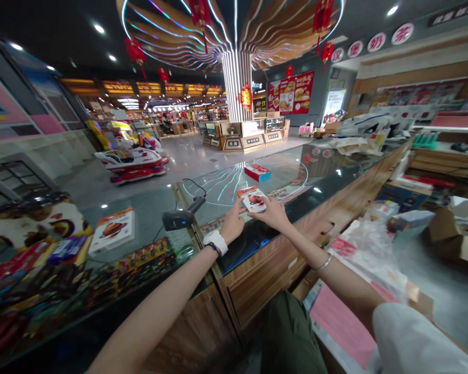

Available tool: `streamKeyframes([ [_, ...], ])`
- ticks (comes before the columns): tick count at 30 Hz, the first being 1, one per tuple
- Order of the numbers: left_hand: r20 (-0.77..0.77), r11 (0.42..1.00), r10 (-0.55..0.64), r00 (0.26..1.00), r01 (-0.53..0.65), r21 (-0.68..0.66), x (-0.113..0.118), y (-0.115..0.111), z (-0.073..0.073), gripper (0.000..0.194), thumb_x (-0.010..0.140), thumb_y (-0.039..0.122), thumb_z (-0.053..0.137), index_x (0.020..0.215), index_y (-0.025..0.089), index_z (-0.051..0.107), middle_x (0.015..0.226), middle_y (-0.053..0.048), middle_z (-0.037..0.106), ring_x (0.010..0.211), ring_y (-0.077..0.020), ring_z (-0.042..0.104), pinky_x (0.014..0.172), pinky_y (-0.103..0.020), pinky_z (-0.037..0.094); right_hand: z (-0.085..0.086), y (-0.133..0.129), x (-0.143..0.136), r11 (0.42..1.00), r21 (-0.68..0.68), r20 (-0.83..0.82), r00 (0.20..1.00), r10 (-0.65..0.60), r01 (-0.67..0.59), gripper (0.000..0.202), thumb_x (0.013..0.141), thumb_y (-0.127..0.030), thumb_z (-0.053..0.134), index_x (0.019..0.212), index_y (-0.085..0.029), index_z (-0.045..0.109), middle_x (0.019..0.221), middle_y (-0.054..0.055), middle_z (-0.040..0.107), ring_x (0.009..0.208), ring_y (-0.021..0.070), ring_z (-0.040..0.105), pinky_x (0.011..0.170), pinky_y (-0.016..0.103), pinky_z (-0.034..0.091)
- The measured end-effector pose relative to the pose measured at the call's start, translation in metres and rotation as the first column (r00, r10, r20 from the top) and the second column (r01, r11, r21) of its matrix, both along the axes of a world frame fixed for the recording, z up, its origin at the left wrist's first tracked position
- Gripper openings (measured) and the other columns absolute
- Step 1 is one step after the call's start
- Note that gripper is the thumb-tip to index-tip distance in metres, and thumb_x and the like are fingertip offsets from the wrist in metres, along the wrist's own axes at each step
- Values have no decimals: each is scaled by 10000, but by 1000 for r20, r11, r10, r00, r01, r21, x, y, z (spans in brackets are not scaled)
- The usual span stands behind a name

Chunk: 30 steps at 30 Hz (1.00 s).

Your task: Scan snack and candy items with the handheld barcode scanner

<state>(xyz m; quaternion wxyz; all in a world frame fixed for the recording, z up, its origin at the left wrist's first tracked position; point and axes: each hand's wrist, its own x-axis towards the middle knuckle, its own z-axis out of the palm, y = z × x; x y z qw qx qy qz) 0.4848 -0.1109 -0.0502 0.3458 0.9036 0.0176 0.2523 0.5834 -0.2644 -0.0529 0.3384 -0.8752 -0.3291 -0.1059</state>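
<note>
A small white and orange box (253,199) with a food picture on its top is held just above the glass counter. My right hand (275,213) grips its right side, with the thumb at the near edge. My left hand (233,224) has its fingers at the left edge of the same box and appears to pinch it; the fingertips are partly hidden. Beyond the box, a short stack of red and blue boxes (258,172) lies on the glass. To the left of my left hand rests a black handheld scanner (179,219) with a blue light and a cable.
A larger white and orange box (113,231) lies on the left part of the glass counter (218,179), near wrapped snacks (66,249). Papers and bags (361,140) are piled at the counter's far right. Plastic bags (374,239) and an open carton (458,228) sit right of me.
</note>
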Motion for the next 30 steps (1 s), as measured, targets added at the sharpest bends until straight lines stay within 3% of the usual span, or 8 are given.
streamKeyframes([
  [4,0,998,-29,1000,29,-53,0,-2,1,758,690,-85,432,1382,224,458,1238,-111,718,1222,-264,643,1061,-511,487,3,4,-3,999,-13,61,998,-30,31,637,717,-612,777,1250,-294,634,1213,146,622,1189,383,569,1042,620,375],
  [10,79,1000,-14,997,15,-12,17,-8,3,740,668,-72,409,1344,212,509,1297,-116,681,1211,-256,644,1066,-505,500,2,8,15,993,114,203,978,-36,13,657,710,-518,797,1289,-279,599,1330,171,545,1269,394,493,1091,633,321],
  [17,228,985,89,970,-120,125,80,-11,15,625,661,-74,425,1176,210,635,1257,-84,673,1313,-265,544,1144,-520,432,18,21,74,980,199,268,962,-56,2,664,747,-512,758,1331,-269,554,1474,170,444,1389,377,392,1155,673,206],
  [23,186,975,220,958,-219,-24,132,-11,31,554,725,-50,473,1228,155,583,1248,-137,672,1217,-262,608,1079,-461,469,32,47,136,967,249,240,971,-16,-46,770,706,-499,784,1371,-226,507,1467,180,480,1390,375,405,1142,668,241],
  [30,162,958,274,948,-254,-129,172,-4,14,568,775,-30,473,1289,194,563,1326,-117,653,1249,-258,602,1079,-448,467,22,64,182,947,301,211,976,53,-117,776,691,-536,760,1355,-217,513,1426,177,530,1368,383,432,1118,666,265],
])
